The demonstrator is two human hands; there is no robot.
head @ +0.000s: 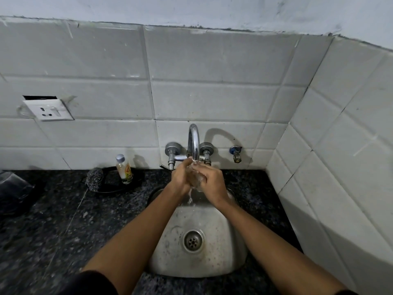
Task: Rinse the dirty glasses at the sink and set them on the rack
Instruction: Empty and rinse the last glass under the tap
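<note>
A clear glass [196,180] is held under the chrome tap [194,143], mostly covered by my fingers. My left hand [180,174] wraps its left side and my right hand [212,179] wraps its right side. Water runs from the spout onto the glass and drips from it into the steel sink [223,248] below. The drain [193,240] shows in the middle of the basin. No rack is in view.
A small soap bottle [124,169] and a steel scrubber [94,177] sit on a dark dish left of the tap. Dark granite counter [63,220] surrounds the sink. A plastic-wrapped dark object [12,188] lies at far left. A tiled wall rises close on the right.
</note>
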